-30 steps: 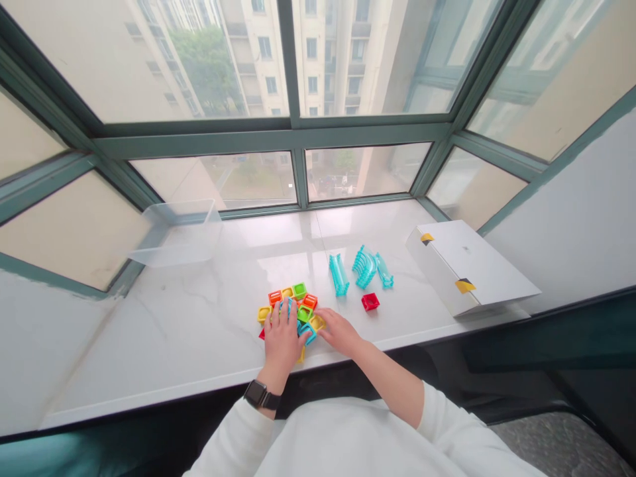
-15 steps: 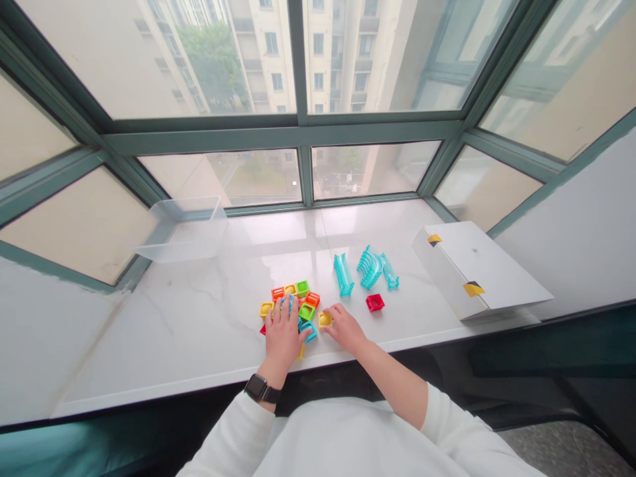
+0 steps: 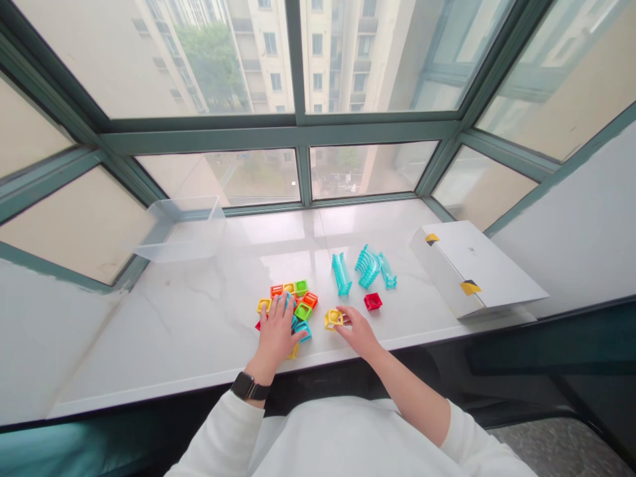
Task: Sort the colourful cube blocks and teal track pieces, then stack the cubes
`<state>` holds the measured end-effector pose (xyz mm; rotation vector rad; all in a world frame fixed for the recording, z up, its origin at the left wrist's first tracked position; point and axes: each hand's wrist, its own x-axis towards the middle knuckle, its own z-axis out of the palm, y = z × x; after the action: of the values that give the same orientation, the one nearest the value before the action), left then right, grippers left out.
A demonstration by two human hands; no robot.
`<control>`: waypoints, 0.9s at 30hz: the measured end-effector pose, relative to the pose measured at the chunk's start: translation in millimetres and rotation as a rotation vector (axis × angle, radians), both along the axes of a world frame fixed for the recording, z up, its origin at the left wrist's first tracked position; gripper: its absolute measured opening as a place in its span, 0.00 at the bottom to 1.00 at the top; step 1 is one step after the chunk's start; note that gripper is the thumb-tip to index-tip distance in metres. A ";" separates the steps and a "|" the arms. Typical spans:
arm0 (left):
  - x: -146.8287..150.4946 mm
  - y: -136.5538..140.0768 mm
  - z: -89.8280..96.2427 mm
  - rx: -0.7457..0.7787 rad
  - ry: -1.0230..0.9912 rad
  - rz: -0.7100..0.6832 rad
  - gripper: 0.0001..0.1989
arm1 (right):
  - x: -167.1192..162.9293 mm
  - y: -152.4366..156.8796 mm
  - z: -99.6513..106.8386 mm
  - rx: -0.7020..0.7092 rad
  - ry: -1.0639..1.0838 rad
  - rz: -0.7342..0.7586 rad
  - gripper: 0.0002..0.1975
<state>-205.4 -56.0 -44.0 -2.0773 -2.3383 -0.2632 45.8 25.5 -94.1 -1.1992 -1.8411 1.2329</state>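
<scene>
My left hand [image 3: 277, 328] lies with fingers stretched over a cluster of small colored toy blocks, hiding part of it. Around its fingers show a green block [image 3: 303, 311], an orange block [image 3: 311, 299] and a blue block [image 3: 303, 329]. To the right of the cluster, my right hand [image 3: 358, 331] pinches a yellow block [image 3: 333, 319] between thumb and fingers, at or just over the white sill. Beyond that hand, a single red block [image 3: 372, 301] sits apart.
Translucent turquoise track pieces, one straight [image 3: 341, 274] and one curved [image 3: 368, 266], lie behind the red block. A clear plastic bin [image 3: 181, 250] stands at the back left. On the right is a white box [image 3: 484, 265] with yellow-black tabs. Windows border the sill [image 3: 199, 331].
My right hand has moved slightly right with the yellow block, away from the cluster. My left hand stays on the blocks, shifted a little left in view.
</scene>
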 end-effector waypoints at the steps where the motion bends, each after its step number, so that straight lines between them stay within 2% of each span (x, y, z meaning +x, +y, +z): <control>1: 1.7 -0.1 4.2 0.018 -0.017 -0.003 0.41 | 0.2 -0.4 2.8 -0.058 0.054 -0.026 0.23; 4: 11.9 -2.4 18.8 0.135 -0.118 -0.043 0.32 | -0.2 -1.1 13.5 -0.222 0.226 -0.050 0.24; 7: 26.9 -8.9 27.3 0.198 -0.338 -0.111 0.19 | 0.2 -1.0 24.1 -0.270 0.315 -0.059 0.25; 12: 53.0 -21.4 25.9 0.149 -0.649 -0.143 0.16 | 2.1 -4.2 35.3 -0.272 0.321 -0.076 0.27; 16: 67.5 -21.9 35.2 0.208 -0.798 -0.137 0.15 | 0.6 -10.0 43.7 -0.325 0.448 -0.023 0.28; 21: 71.8 -17.2 52.1 0.278 -0.820 -0.121 0.11 | -0.9 -13.9 61.0 -0.373 0.568 0.001 0.28; 27: 73.6 -21.9 69.2 0.320 -0.719 -0.192 0.12 | 5.4 -15.8 89.2 -0.306 0.622 0.067 0.28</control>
<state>-131.8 -77.9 25.2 -2.2817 -2.1480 -1.4933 51.1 9.7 -4.9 -0.7705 -1.2692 1.7335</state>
